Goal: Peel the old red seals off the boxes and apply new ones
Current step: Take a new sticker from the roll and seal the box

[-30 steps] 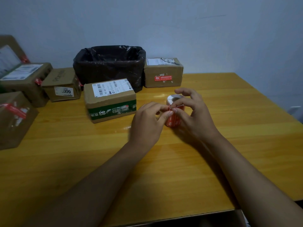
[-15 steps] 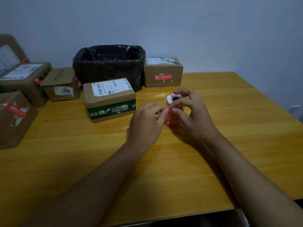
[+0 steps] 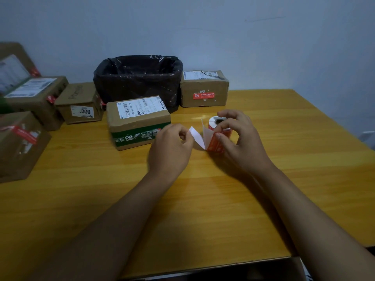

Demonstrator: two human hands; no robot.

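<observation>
A roll of red seal stickers (image 3: 217, 146) stands on the wooden table (image 3: 203, 199), and my right hand (image 3: 239, 138) grips it with thumb and fingers. My left hand (image 3: 172, 147) pinches the free end of the white backing strip (image 3: 197, 137), pulled out to the left of the roll. Just beyond my left hand sits a cardboard box with a green band (image 3: 138, 122). Behind the roll, a box with a red seal on its front (image 3: 204, 89) stands near the wall.
A bin lined with a black bag (image 3: 138, 78) stands at the back centre. Several more cardboard boxes crowd the left side: a small one (image 3: 80, 102), a larger one (image 3: 36, 98) and one with a torn red seal (image 3: 20, 142). The wall is close behind.
My left hand has moved left away from the roll, drawing the white backing strip out with it. My right hand stays on the roll.
</observation>
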